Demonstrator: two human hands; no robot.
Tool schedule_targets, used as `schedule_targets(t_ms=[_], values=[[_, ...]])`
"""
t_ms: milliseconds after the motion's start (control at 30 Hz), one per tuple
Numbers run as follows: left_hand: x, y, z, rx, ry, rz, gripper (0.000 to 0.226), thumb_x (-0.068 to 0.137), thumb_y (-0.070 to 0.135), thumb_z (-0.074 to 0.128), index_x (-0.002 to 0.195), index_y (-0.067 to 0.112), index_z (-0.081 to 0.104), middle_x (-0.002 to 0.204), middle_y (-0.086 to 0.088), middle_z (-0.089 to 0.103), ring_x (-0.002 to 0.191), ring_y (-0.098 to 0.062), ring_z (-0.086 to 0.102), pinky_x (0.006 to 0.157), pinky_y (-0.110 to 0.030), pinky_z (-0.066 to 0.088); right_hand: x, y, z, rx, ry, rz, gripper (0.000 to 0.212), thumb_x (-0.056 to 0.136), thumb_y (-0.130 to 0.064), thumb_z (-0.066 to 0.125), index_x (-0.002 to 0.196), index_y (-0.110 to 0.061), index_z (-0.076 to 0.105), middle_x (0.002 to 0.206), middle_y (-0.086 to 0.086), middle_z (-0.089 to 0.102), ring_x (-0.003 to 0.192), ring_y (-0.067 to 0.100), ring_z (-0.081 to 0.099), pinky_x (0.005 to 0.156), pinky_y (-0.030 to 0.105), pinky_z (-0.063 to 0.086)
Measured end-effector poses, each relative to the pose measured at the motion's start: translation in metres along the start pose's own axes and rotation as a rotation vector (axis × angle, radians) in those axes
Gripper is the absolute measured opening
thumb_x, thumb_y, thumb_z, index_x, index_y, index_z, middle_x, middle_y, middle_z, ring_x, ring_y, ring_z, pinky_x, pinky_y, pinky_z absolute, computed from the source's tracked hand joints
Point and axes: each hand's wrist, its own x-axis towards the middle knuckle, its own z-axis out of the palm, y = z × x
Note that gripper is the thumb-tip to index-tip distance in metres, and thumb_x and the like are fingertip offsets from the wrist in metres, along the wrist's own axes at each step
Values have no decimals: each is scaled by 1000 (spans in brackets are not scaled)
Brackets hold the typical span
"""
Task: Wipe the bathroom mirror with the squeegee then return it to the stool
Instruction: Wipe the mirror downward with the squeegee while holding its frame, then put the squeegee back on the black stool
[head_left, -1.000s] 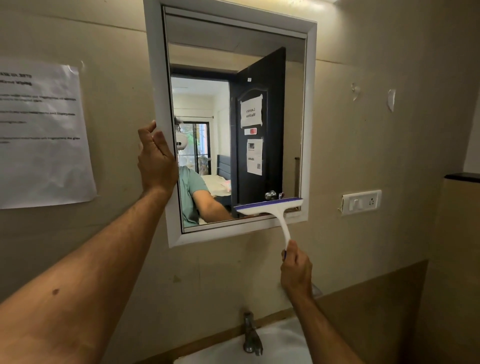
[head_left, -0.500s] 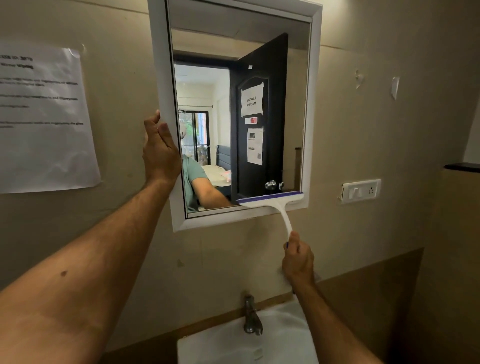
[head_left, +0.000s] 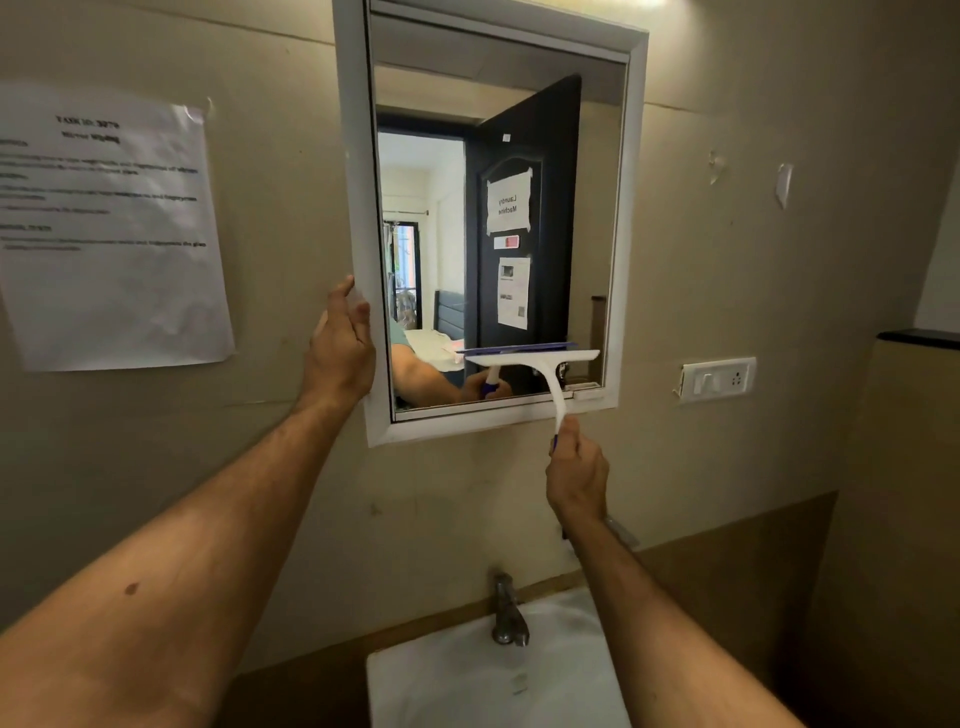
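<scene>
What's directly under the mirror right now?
Below the mirror is bare wall, then a tap and white sink. The right hand, gripping the squeegee, covers part of the wall.

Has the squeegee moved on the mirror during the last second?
Yes. The squeegee has moved slightly up, away from the mirror's bottom frame.
</scene>
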Motion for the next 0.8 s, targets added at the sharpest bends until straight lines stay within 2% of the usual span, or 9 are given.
schedule_targets(t_ms=[133, 233, 367, 567, 667, 800], values=[[-32, -14, -15, 87, -39, 33, 38, 103, 45, 29, 133, 25, 40, 129, -10, 53, 111, -31, 55, 87, -40, 44, -14, -12, 12, 0, -25, 0, 48, 104, -48, 29, 71, -20, 51, 64, 1, 49, 60, 15, 47, 56, 31, 39], [-54, -24, -27, 174, -88, 124, 42, 103, 45, 30, 137, 24, 40, 135, -7, 50, 121, -25, 48, 96, -41, 43, -34, -17, 23, 9, -33, 8, 46, 104, -49, 30, 72, -23, 51, 66, 1, 51, 63, 15, 49, 58, 33, 41], [-70, -39, -46, 321, -157, 206, 52, 101, 48, 25, 142, 18, 38, 147, -10, 40, 137, -27, 33, 112, -44, 32, -60, -29, 38, 2, -53, 28, 47, 102, -52, 29, 74, -23, 54, 72, 3, 58, 68, 19, 55, 63, 38, 47], [-88, -61, -91, 379, -223, 209, 62, 97, 52, 23, 141, 13, 41, 148, -12, 40, 139, -27, 32, 112, -44, 30, -101, -55, 58, -12, -53, 20, 41, 103, -43, 31, 80, -20, 56, 75, 3, 57, 68, 18, 52, 59, 33, 42], [-101, -81, -124, 430, -265, 226, 67, 96, 55, 19, 140, 11, 42, 146, -14, 41, 139, -29, 33, 111, -46, 33, -134, -64, 75, -19, -69, 36, 39, 99, -43, 32, 81, -20, 57, 77, 4, 57, 74, 23, 55, 67, 43, 48], [-129, -110, -174, 498, -317, 210, 57, 102, 46, 28, 144, 10, 37, 150, -12, 37, 141, -30, 27, 113, -45, 28, -193, -71, 97, -8, -104, 55, 36, 101, -34, 35, 75, -17, 53, 72, 4, 54, 65, 18, 50, 54, 30, 38]])
